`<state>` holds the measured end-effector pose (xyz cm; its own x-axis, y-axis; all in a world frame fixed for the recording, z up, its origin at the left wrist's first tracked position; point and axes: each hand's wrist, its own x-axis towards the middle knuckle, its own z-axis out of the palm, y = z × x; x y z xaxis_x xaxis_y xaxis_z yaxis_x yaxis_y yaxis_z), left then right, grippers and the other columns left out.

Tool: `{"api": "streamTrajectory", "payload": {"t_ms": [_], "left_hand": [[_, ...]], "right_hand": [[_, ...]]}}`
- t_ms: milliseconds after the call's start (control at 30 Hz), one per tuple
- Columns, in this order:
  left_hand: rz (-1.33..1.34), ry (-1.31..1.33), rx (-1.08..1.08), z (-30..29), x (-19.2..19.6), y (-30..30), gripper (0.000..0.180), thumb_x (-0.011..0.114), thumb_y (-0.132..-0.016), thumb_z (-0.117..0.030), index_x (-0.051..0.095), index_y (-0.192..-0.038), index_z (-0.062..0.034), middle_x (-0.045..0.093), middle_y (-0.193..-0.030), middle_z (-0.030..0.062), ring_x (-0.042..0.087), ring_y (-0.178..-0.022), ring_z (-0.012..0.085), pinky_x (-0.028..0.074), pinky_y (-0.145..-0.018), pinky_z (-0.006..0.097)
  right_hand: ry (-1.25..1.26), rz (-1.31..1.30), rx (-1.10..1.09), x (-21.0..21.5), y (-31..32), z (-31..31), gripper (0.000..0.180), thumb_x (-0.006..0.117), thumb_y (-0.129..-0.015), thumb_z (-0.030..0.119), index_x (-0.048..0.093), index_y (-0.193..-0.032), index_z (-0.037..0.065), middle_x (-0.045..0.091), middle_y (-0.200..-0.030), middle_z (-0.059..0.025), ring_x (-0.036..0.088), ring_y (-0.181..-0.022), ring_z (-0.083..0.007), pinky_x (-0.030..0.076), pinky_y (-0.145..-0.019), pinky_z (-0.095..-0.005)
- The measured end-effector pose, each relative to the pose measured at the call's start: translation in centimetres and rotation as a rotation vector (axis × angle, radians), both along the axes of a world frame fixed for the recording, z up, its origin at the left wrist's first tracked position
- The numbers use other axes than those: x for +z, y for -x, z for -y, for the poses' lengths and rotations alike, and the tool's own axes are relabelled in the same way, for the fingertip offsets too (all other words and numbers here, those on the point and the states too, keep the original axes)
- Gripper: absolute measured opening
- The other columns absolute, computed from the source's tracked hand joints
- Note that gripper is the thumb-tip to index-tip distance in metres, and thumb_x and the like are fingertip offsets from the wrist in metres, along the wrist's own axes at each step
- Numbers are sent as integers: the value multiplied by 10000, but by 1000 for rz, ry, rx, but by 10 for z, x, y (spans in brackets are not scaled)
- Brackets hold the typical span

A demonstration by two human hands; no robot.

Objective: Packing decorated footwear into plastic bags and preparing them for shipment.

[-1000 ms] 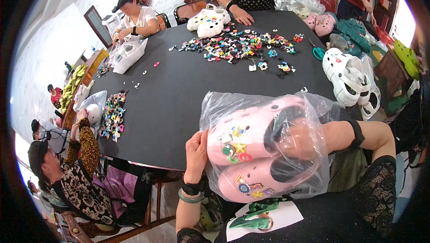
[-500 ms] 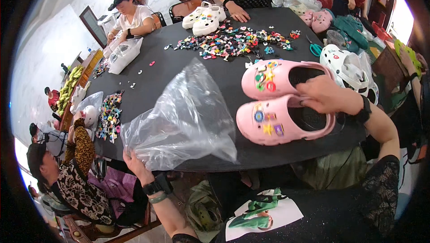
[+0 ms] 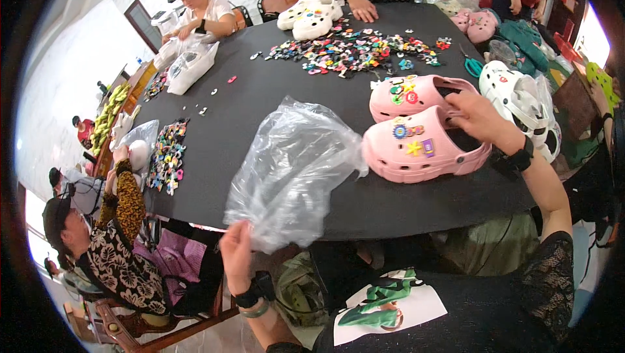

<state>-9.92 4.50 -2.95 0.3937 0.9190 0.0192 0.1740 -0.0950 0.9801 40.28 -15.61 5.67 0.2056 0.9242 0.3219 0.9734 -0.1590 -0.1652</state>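
My left hand (image 3: 237,254) pinches the near edge of a clear plastic bag (image 3: 293,167) that lies crumpled over the front edge of the black table (image 3: 273,92). Two pink clogs (image 3: 423,128) with coloured charms sit side by side on the table at the right, outside the bag. My right hand (image 3: 475,115) grips the heel openings of both clogs.
A heap of small coloured charms (image 3: 355,50) lies across the far middle. White clogs (image 3: 309,17) sit at the far edge, more white clogs (image 3: 521,102) at the right. Other people sit around the table; one at the lower left (image 3: 111,249) handles charms (image 3: 166,157).
The pink clogs came out of the plastic bag and were set on the table at the right. My left hand drew the empty bag off to the left.
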Motion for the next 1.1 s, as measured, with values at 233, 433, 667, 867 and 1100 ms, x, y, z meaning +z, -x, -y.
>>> {"api": "streamTrajectory", "payload": {"t_ms": [233,433,667,867,1100], "left_hand": [[-33,-37,93,51,39,5,94,592,-832,-20,662,-871,30,574,-683,-29,509,-632,47,398,-581,193],[-304,-424,315,24,-2,-16,997,774,-694,-42,135,-1460,-71,534,-1008,61,518,-950,163,436,-748,237],[493,60,161,35,1,-30,383,621,-840,-35,477,-1190,21,595,-979,58,558,-863,101,439,-744,221],[779,-26,460,43,-22,32,252,485,-839,-48,517,-1080,21,586,-1020,96,583,-941,170,469,-870,322],[25,-404,-74,69,-24,37,1347,828,-613,-433,-157,-1446,-41,77,-1508,190,99,-1403,305,209,-1089,458]], "right_hand": [[-486,182,207,49,69,2,259,638,-743,66,552,-986,33,570,-941,-117,554,-911,-324,461,-786,-396],[-125,41,922,-7,196,-5,417,664,-777,276,544,-1108,52,551,-1050,-101,527,-1041,-289,427,-872,-420],[107,427,873,-61,231,-57,580,740,-631,339,542,-1113,82,549,-1023,-63,505,-1023,-235,363,-914,-465],[116,-443,1305,-44,227,-32,259,535,-794,46,545,-1052,59,538,-1003,-90,513,-1041,-247,272,-1040,-465],[414,-1034,753,-32,160,-9,214,469,-894,14,511,-1103,35,585,-948,-123,591,-882,-251,446,-862,-322]]}}
